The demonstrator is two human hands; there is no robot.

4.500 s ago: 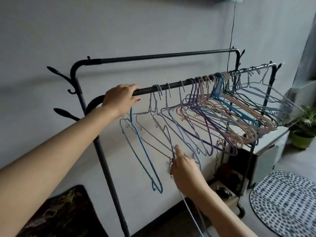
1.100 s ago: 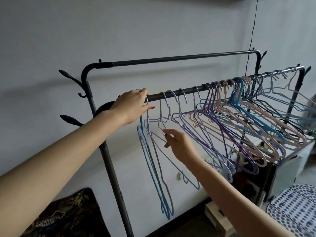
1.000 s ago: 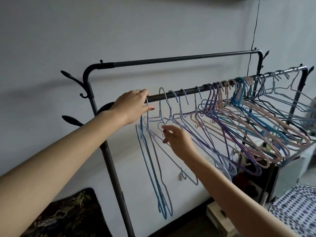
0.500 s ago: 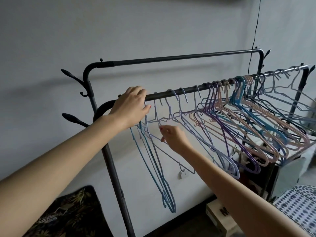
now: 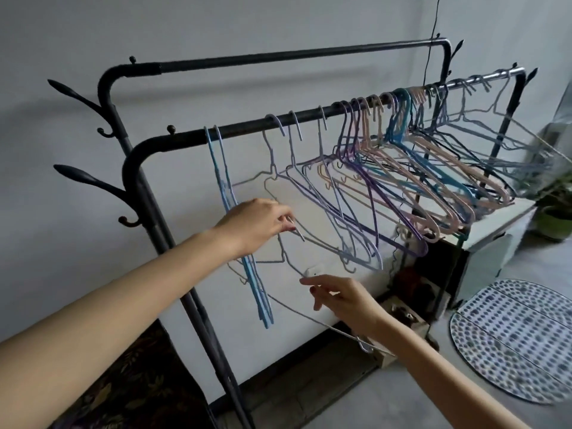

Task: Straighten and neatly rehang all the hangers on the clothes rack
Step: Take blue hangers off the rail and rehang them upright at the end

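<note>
While the left hand [image 5: 257, 224] pinches the hook of a pale wire hanger [image 5: 288, 258] taken off the rail, the right hand [image 5: 343, 300] reaches toward that hanger's lower wire with its fingers spread and closed on nothing. The hanger hangs tilted below and in front of the front rail [image 5: 309, 117] of the clothes rack [image 5: 136, 168], free of the bar. Two blue hangers [image 5: 244, 243] at the left end hang straight and close together; three pale ones [image 5: 294, 156] follow with gaps, and the crowded bundle of purple, pink and blue hangers [image 5: 418, 174] farther right slants and overlaps. To do the step well, the loose hanger would probably be steadied at its lower wire, turned to the plane of the blue pair, and hooked just beside them, hook facing the same way. Of containers, a box-like white cabinet [image 5: 495, 243] stands under the right end; its contents cannot be made out.
</note>
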